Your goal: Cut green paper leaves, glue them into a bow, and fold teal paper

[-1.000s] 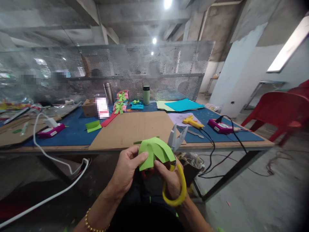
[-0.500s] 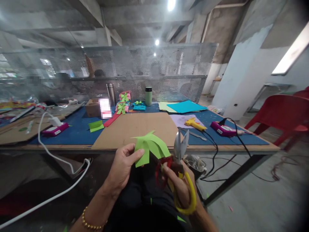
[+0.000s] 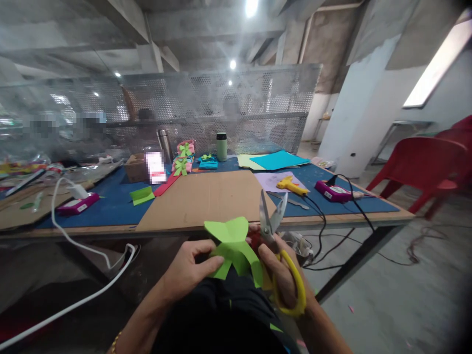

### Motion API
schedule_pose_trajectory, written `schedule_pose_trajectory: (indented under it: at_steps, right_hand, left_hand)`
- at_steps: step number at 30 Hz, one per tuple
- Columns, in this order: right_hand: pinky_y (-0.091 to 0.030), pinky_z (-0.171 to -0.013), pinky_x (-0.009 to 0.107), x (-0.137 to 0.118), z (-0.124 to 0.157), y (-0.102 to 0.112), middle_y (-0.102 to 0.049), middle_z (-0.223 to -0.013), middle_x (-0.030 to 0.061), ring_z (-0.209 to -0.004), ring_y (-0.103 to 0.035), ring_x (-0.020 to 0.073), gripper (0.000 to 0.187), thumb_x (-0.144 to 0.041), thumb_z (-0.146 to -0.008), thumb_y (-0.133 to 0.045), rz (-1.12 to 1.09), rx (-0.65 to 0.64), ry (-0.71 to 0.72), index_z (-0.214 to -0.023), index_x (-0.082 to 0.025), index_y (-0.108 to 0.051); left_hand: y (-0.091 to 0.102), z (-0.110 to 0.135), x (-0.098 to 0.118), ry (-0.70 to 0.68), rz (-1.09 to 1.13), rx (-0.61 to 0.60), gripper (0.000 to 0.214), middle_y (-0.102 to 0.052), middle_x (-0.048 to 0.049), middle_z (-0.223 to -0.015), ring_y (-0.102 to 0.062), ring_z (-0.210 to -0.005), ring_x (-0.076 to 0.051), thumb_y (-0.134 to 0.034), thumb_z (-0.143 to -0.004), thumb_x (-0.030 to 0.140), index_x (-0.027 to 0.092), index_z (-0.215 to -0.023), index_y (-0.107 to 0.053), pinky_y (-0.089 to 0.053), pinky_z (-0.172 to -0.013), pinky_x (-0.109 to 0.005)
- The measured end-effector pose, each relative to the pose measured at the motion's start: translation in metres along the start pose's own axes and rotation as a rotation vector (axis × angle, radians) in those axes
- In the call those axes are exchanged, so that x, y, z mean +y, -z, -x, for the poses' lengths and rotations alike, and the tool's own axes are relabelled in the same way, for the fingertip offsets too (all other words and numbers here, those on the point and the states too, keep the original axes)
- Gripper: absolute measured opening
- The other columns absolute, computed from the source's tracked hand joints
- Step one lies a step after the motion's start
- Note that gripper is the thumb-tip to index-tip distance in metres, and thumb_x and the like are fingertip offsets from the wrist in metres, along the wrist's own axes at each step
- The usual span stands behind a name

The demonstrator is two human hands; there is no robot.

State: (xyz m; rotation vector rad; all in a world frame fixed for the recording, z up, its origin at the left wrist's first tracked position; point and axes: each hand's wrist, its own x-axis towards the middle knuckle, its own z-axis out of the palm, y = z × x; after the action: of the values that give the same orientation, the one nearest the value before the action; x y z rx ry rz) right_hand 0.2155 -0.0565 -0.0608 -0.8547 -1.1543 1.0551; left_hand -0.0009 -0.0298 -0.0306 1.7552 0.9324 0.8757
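Observation:
A light-green paper cutout (image 3: pixel 233 248), with several flaps spreading from its middle, is in front of me just below the table edge. My left hand (image 3: pixel 197 265) pinches its left side between thumb and fingers. My right hand (image 3: pixel 282 275) holds a pair of scissors (image 3: pixel 269 228) with one yellow handle loop and a red part; the blades point up and stand apart. The right fingertips reach behind the scissors to the paper's right side; whether they touch it I cannot tell. Green scraps (image 3: pixel 275 327) lie on my dark clothing.
Brown cardboard (image 3: pixel 206 196) covers the table's middle. A yellow glue gun (image 3: pixel 291 186) lies on purple paper to the right, near a purple power strip (image 3: pixel 334 191). Blue sheets (image 3: pixel 280 161), a green bottle (image 3: pixel 221 147) and green-bowed pieces (image 3: pixel 181 166) stand farther back.
The green paper has turned and opened out, its flaps now spread up and down. My right hand has come closer to its right side with the scissors. The view has shifted slightly.

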Motion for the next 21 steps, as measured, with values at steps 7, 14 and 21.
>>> schedule_pose_trajectory:
  at_steps: [7, 14, 21]
  right_hand:
    - [-0.056, -0.071, 0.035, 0.013, -0.008, -0.021, -0.073, -0.094, 0.0035, -0.08, -0.068, 0.0227, 0.071, -0.033, -0.071, -0.085, -0.193, 0.142, -0.06, -0.135, -0.026, -0.056]
    - [-0.056, -0.075, 0.035, 0.007, -0.003, -0.024, -0.074, -0.098, 0.0031, -0.088, -0.068, 0.024, 0.068, -0.031, -0.074, -0.082, -0.18, 0.104, -0.058, -0.136, -0.027, -0.055]
    - [-0.057, -0.074, 0.038, 0.007, -0.004, -0.028, -0.074, -0.101, 0.0072, -0.091, -0.069, 0.0268, 0.071, -0.032, -0.074, -0.083, -0.16, 0.085, -0.091, -0.138, -0.023, -0.053]
  left_hand:
    - [0.007, 0.006, -0.006, -0.012, -0.165, -0.107, 0.026, -0.048, 0.0013, -0.063, -0.042, -0.064, -0.013, -0.06, -0.084, 0.029, 0.014, -0.062, -0.061, -0.031, -0.059, -0.025]
    - [0.008, 0.011, -0.011, 0.103, 0.011, -0.166, 0.025, -0.052, 0.0005, -0.065, -0.043, -0.063, -0.013, -0.064, -0.081, 0.035, 0.013, -0.069, -0.067, -0.032, -0.058, -0.024]
    - [0.011, 0.018, -0.012, 0.098, 0.036, -0.154, 0.023, -0.052, 0.001, -0.066, -0.044, -0.064, -0.012, -0.064, -0.082, 0.033, 0.013, -0.072, -0.068, -0.032, -0.06, -0.024]
